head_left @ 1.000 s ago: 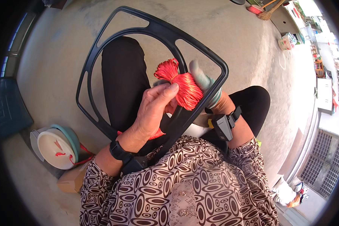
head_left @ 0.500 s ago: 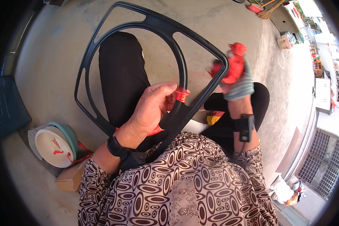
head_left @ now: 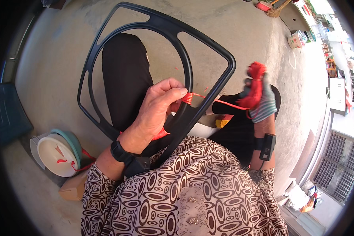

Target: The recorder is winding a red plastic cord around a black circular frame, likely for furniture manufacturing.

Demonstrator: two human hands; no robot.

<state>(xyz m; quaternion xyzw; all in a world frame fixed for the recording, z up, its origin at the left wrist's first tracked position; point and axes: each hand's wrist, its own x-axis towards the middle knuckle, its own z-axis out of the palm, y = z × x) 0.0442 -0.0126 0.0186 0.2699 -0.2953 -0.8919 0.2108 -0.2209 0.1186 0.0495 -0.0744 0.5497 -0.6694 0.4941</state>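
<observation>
A black plastic frame (head_left: 165,24), with a round ring inside an angular outer rim, stands over my lap. My bare left hand (head_left: 158,103) is closed at the ring's right side, thumb and finger pinching beside a short red cord wrapping (head_left: 187,98). From this wrapping a taut red cord (head_left: 228,103) runs right to my right hand (head_left: 266,103). That hand wears a striped grey-green glove and grips a bundle of red cord (head_left: 256,84), a little blurred by motion. Another red wrapping (head_left: 160,135) shows on the frame below my left wrist.
To the left, a white basin (head_left: 55,155) holding red scraps rests against a teal basin (head_left: 75,143), above a cardboard box (head_left: 72,188). A dark green container (head_left: 13,112) lies farther left. A broom (head_left: 274,11) and a patterned bucket (head_left: 297,39) stand far right.
My right hand has moved right and slightly down with the cord bundle, and the cord now stretches straight from the ring. My left hand stays at the wrapping, its fingers slightly shifted.
</observation>
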